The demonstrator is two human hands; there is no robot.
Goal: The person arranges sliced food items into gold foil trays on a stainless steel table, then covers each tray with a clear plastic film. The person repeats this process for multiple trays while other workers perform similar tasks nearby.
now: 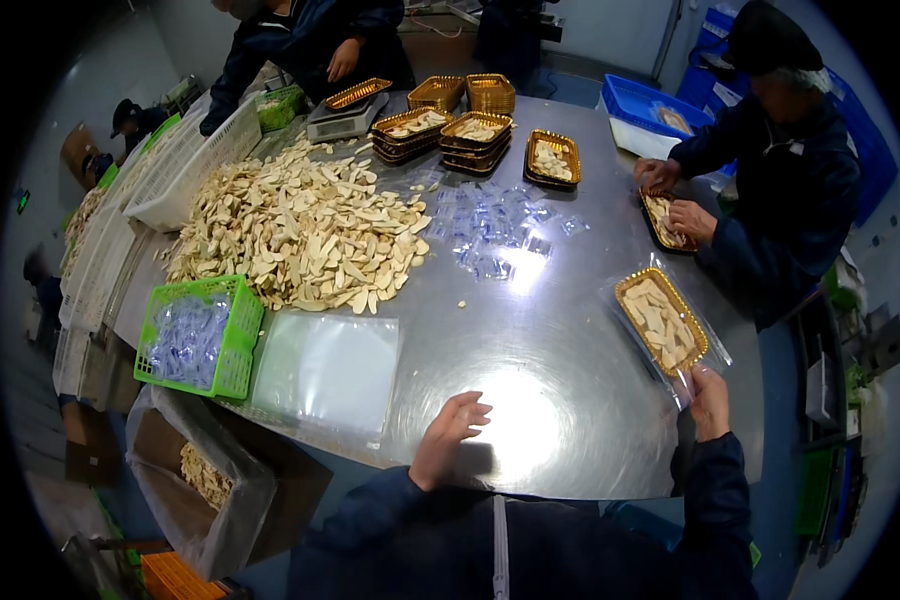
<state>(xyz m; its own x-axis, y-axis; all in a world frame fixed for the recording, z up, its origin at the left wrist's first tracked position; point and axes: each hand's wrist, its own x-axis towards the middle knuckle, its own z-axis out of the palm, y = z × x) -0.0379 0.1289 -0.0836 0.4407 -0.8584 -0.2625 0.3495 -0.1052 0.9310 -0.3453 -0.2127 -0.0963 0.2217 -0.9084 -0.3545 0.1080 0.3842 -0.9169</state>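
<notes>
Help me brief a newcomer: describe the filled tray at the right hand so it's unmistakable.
On the metal table, find the person's right hand at the near right. Beyond it lies a gold tray of pale slices, with clear plastic around it, unlike the stacked trays farther back.

The metal tabletop at centre looks smooth and glossy; the gold tray at right, shiny; the plastic crate at left, matt.

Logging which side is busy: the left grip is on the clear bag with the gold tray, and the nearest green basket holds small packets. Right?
Wrong side: in the head view the right grip, not the left grip, is on the clear bag with the gold tray; the nearest green basket does hold small packets.
</notes>
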